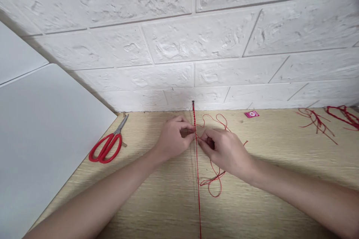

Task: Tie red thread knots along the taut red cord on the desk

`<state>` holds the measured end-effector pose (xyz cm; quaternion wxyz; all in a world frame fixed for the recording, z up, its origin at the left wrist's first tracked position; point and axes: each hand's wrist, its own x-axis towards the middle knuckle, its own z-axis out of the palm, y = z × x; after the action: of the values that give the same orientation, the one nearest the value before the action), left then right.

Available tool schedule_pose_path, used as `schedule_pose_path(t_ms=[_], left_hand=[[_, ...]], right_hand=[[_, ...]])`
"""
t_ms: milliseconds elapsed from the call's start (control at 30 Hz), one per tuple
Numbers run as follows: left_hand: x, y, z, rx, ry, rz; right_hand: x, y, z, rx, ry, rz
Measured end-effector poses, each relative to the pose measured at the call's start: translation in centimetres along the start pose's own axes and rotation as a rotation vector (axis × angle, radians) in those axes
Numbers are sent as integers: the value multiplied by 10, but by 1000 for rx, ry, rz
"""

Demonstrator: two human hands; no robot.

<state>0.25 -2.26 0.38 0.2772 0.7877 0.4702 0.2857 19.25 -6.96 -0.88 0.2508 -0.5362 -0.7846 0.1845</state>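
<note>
A red cord (198,179) runs taut from a small dark hook (193,102) at the foot of the wall down toward the front of the table. Its upper stretch is a knotted red braid (194,117). My left hand (175,136) pinches at the cord just below the braid, thumb and forefinger together. Close on the right side, my right hand (224,149) is closed in a pinch on a thin red thread. Loose loops of red thread (215,190) lie around and partly under the right hand. The exact crossing between the fingertips is too small to make out.
Red-handled scissors (108,145) lie at the left, beside a white panel (56,127). At the right are a small pink packet (251,114), a bunch of red thread scraps (316,119) and a red braided piece (343,115). A white brick-patterned wall (168,44) bounds the table's back.
</note>
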Motion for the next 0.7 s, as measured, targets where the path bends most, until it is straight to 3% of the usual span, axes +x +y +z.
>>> schedule_pose_path(t_ms=[267,400,500,600,700], left_hand=[[0,1,1,-23,-56,23],[1,-3,0,-140,4,-20],[4,-7,0,-351,166,-79],[11,-9,-1,-724,322,-167],[16,-8,-7,-960,285,-294]], right_hand=[[0,-1,0,6,-9,-1],[0,-3,-2,-11,-20,13],[-1,-3,-3,-19,-23,5],[-2,-3,-4,-9,0,-54],[-3,-1,-5,-11,42,-115]])
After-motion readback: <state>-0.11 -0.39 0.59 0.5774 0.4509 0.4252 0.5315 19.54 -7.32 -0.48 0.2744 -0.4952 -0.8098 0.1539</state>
